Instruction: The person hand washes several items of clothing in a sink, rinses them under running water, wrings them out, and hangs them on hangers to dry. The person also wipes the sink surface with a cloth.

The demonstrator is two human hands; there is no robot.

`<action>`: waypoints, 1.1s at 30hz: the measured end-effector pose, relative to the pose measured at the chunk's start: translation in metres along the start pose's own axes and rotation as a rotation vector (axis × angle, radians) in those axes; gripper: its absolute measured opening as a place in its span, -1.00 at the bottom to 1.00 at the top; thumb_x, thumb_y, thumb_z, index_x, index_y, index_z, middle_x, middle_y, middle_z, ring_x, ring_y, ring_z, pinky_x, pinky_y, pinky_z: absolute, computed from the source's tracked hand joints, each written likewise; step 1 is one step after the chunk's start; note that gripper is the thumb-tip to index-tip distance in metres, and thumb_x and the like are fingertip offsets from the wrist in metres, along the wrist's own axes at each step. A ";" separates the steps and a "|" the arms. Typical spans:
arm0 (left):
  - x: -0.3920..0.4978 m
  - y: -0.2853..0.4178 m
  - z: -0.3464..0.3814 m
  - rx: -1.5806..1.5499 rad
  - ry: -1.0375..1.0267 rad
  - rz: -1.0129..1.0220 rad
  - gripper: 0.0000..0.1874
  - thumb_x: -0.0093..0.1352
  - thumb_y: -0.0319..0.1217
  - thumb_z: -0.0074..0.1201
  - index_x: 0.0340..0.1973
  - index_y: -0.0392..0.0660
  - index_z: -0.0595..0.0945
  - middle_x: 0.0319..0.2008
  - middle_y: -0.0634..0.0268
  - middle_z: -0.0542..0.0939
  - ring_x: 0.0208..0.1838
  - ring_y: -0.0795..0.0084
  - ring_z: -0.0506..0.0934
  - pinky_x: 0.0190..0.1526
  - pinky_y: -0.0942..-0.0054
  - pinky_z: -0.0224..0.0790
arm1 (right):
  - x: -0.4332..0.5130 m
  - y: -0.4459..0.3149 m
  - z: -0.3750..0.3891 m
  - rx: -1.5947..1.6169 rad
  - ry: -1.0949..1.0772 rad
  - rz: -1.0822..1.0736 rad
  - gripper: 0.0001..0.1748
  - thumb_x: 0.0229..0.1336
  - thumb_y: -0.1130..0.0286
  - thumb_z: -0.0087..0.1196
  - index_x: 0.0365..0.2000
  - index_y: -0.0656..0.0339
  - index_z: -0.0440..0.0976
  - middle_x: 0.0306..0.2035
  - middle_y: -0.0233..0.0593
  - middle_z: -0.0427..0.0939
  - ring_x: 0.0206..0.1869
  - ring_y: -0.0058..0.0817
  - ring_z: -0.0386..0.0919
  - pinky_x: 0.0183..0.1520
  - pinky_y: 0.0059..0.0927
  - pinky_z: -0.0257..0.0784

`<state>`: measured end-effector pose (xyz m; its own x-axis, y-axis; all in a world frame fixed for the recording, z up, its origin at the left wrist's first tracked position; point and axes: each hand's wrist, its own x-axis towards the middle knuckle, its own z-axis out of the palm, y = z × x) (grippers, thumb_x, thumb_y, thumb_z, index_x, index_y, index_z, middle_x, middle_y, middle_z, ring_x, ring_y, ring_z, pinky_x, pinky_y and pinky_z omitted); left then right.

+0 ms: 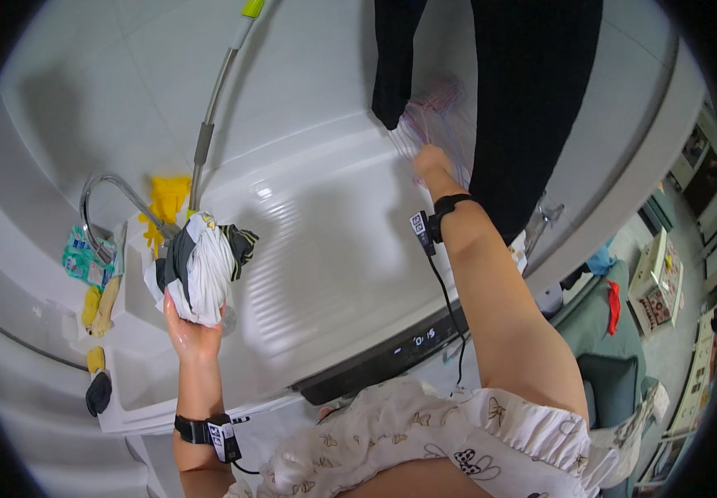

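Observation:
My left hand [193, 333], wet, grips a bunched white and dark grey garment [209, 274] from below. The bundle is above the left part of a white laundry sink [346, 249], in front of a chrome gooseneck tap [137, 198]. My right hand [432, 160] reaches over the far right of the sink, among thin pink and lilac cords [440, 103]. Its fingers are hidden, so whether it holds the cords is unclear. Black trousers [526, 112] hang next to it, one leg on each side of the cords.
A mop pole [204, 146] leans behind the tap, beside yellow rubber gloves [168, 196]. A green package [84, 258], yellow and beige cloths [103, 305] and a dark cloth [98, 394] lie at the left rim. A black display panel [389, 355] edges the front. Behind, right, stands a green sofa [607, 311].

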<state>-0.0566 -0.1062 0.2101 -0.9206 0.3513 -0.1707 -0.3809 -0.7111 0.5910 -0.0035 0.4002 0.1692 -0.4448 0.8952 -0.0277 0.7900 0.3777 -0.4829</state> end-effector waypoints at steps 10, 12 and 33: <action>-0.014 -0.056 0.045 0.117 -0.023 -0.004 -0.53 0.31 0.01 -0.19 0.06 0.11 0.40 0.04 0.43 0.44 0.08 0.35 0.41 0.03 0.21 0.26 | 0.069 0.018 0.037 -0.135 0.099 0.004 -0.70 0.10 0.39 -0.15 -0.22 0.21 0.52 -0.07 -0.09 0.49 -0.04 -0.21 0.49 -0.08 -0.26 0.41; -0.016 -0.062 0.049 0.127 -0.021 0.000 -0.53 0.31 0.01 -0.19 0.06 0.11 0.40 0.04 0.43 0.45 0.08 0.35 0.41 0.01 0.22 0.27 | 0.065 0.018 0.031 -0.153 0.059 -0.015 -0.68 0.10 0.37 -0.16 -0.18 0.22 0.50 -0.07 -0.09 0.48 -0.04 -0.21 0.48 -0.08 -0.26 0.42; -0.044 -0.042 0.032 0.031 -0.001 -0.204 -0.58 0.29 0.07 -0.23 -0.01 0.27 0.44 -0.02 0.57 0.47 0.06 0.44 0.39 -0.09 0.28 0.26 | -0.219 0.021 0.011 0.505 0.116 -0.273 -0.65 0.13 0.23 -0.22 -0.51 0.34 0.37 -0.52 0.11 0.47 -0.42 0.00 0.46 -0.27 -0.16 0.34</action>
<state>0.0028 -0.0722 0.2183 -0.8243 0.4871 -0.2886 -0.5570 -0.6061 0.5678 0.1061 0.2095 0.1556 -0.5321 0.8124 0.2386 0.3418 0.4639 -0.8173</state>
